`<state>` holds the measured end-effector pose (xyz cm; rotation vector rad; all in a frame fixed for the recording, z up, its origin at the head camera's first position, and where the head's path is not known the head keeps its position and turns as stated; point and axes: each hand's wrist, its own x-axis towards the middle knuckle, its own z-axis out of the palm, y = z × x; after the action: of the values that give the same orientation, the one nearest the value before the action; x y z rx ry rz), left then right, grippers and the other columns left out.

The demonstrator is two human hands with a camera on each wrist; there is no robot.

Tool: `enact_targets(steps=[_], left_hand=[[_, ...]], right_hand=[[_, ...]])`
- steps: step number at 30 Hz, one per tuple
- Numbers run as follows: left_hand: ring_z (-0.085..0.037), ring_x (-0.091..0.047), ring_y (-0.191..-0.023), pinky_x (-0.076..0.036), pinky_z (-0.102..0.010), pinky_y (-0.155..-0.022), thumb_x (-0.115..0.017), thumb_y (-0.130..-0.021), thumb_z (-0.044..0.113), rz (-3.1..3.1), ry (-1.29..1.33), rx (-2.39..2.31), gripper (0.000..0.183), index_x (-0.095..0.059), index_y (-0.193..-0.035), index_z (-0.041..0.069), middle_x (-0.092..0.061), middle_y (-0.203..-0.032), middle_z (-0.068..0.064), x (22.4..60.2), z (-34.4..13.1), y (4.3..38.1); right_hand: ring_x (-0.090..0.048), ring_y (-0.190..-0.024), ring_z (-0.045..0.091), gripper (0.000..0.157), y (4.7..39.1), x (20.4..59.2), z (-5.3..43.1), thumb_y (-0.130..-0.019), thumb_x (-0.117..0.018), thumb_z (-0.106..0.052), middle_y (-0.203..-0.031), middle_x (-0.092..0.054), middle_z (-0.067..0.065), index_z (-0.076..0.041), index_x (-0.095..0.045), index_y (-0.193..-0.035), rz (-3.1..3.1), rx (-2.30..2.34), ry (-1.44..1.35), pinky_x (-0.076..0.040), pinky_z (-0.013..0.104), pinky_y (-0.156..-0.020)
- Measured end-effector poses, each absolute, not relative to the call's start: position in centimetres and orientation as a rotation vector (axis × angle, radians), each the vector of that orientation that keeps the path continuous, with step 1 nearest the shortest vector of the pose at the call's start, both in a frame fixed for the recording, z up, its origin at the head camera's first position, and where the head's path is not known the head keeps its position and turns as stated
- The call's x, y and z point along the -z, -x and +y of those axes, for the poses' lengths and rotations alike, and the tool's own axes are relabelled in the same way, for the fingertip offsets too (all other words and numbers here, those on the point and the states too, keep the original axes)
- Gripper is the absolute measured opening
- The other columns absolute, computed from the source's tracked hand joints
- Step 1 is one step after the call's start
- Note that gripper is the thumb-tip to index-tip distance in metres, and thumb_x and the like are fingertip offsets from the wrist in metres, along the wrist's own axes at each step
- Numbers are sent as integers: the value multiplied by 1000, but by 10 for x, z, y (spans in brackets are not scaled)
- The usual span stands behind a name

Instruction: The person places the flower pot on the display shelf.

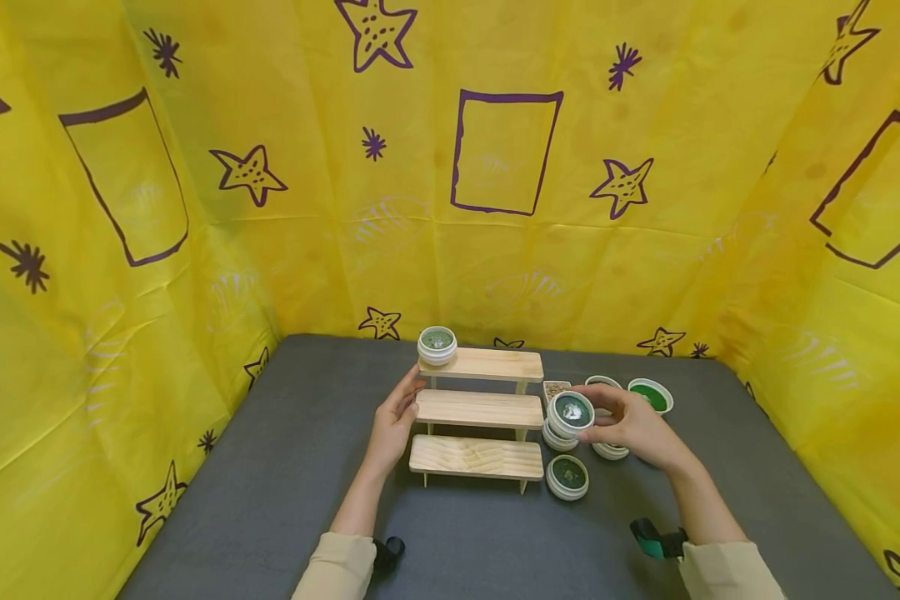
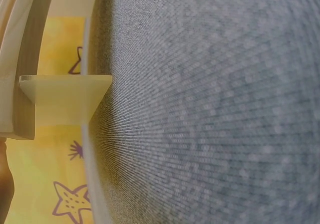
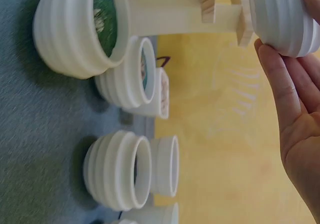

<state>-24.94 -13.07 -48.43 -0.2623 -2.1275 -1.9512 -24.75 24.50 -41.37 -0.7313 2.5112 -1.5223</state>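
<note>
Head view, one held pot (image 1: 573, 412), three shelves (image 1: 480, 408)

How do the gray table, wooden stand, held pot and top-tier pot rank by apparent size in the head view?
1. Gray table
2. Wooden stand
3. Held pot and top-tier pot: close in size; differing nearness to the camera leaves their order unsure.

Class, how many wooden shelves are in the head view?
3: the top shelf at the back, the middle shelf beside the left hand, the bottom shelf in front. None seems hidden.
</note>
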Motion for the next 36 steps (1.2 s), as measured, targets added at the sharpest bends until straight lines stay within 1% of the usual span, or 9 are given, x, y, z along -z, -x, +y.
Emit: enact_targets(steps=[3,6,10,13,18,23,26,29,36], left_hand=[[-37,-47,-139,-34,-54,-118,-43,-96,-11,-2132,260,1944,60,-41,-151,14,-54,-142,-25,485,-130,250],[-37,-47,-139,-33,-53,-119,-44,-96,-10,-2131,257,1942,60,-41,-151,13,-54,-142,-24,484,-130,249],[-38,-46,-139,-32,-52,-120,-43,-97,-10,-2131,262,1953,59,-40,-151,13,-53,-142,-26,484,-130,248],[-38,-46,-139,-32,-53,-120,-43,-97,-10,-2134,262,1957,59,-40,-152,13,-52,-143,-26,484,-130,247],[-37,-47,-139,-32,-52,-120,-43,-97,-10,-2131,258,1952,59,-41,-151,13,-54,-142,-24,485,-130,249],[-37,-46,-139,-32,-52,-120,-44,-96,-10,-2126,255,1961,59,-41,-151,13,-54,-142,-24,484,-131,250],[-38,-46,-140,-32,-52,-120,-44,-96,-10,-2124,251,1971,60,-41,-151,13,-53,-142,-25,484,-131,250],[-38,-45,-140,-32,-52,-120,-44,-96,-11,-2118,253,1976,60,-41,-151,12,-53,-142,-26,484,-131,249],[-38,-46,-139,-31,-50,-121,-44,-96,-12,-2110,260,1971,60,-41,-151,11,-53,-142,-27,484,-131,249]], right_hand=[[-66,-107,-1,60,251,410,239,-79,-82,-20,-136,-60,17,-11,-58,-133,2516,1520,698,-56,19,-88],[-67,-108,2,60,254,409,234,-79,-82,-18,-136,-61,18,-11,-58,-134,2486,1559,683,-58,23,-86],[-66,-109,3,61,258,410,228,-78,-83,-17,-132,-64,16,-12,-59,-134,2504,1583,687,-58,26,-91],[-65,-109,0,61,261,410,224,-77,-84,-20,-130,-65,13,-15,-59,-134,2543,1582,687,-55,24,-95],[-65,-107,1,60,267,407,216,-78,-83,-20,-131,-65,13,-15,-59,-133,2544,1627,657,-55,19,-92],[-67,-107,13,60,271,401,209,-76,-85,-23,-129,-67,9,-19,-61,-131,2581,1611,605,-56,21,-88],[-65,-114,21,60,273,398,204,-76,-85,-27,-129,-67,6,-22,-62,-131,2601,1592,570,-56,26,-92],[-63,-120,26,61,277,397,198,-76,-85,-28,-131,-65,7,-20,-61,-131,2592,1608,552,-56,31,-96],[-63,-119,30,60,286,397,183,-76,-85,-24,-132,-65,12,-16,-62,-131,2585,1619,570,-56,24,-86]])
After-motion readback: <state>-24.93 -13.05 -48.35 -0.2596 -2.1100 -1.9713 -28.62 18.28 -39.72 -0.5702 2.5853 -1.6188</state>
